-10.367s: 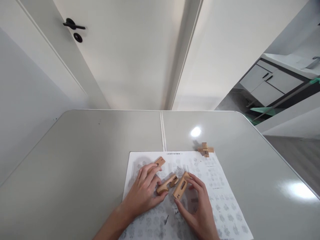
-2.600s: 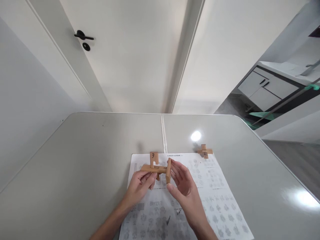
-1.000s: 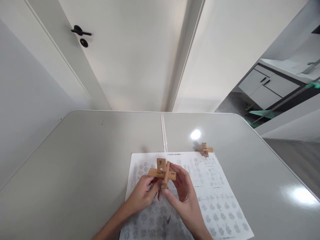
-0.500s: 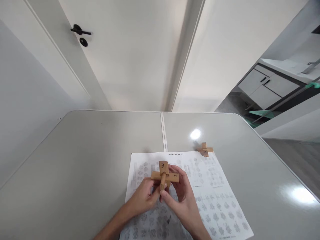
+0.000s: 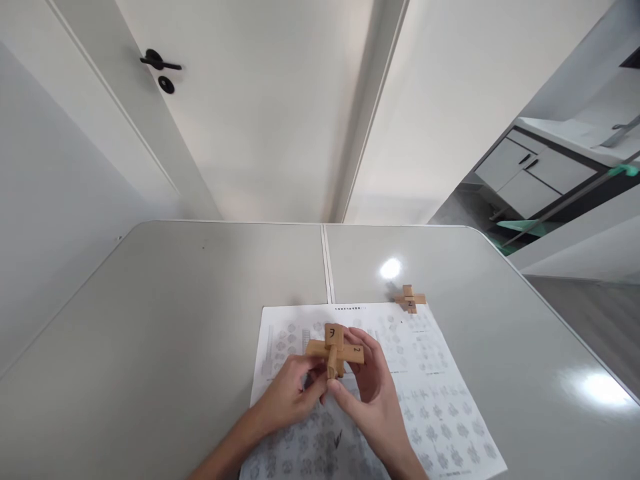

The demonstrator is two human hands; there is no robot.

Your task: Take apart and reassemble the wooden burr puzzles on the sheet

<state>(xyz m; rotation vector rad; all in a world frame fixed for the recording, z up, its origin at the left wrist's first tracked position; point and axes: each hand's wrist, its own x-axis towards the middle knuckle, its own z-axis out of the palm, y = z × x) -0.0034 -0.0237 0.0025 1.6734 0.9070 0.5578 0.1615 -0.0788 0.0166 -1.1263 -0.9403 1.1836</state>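
Observation:
Between my two hands is a wooden burr puzzle (image 5: 334, 339), its interlocking bars crossing one another, with a "3" and a "2" written on two of them. My left hand (image 5: 291, 395) is closed on its left and lower side, some of the fingers out of sight behind the bars. My right hand (image 5: 373, 400) grips it from the right, the thumb on the end of the bar that points toward me. Both hands hold the puzzle above a printed sheet (image 5: 425, 387). A second, smaller-looking wooden burr puzzle (image 5: 410, 300), marked "2", rests at the sheet's top right edge.
The sheet lies on a grey table (image 5: 150, 347) with a white seam (image 5: 328, 267) running down its middle. Past the far edge stands a white door (image 5: 250, 120) with a black handle (image 5: 160, 61). A white cabinet (image 5: 540, 167) is at the right.
The held puzzle has moved slightly to the right and turned a little, with both hands still on it. The right hand has shifted right along with it. The other puzzle stays put.

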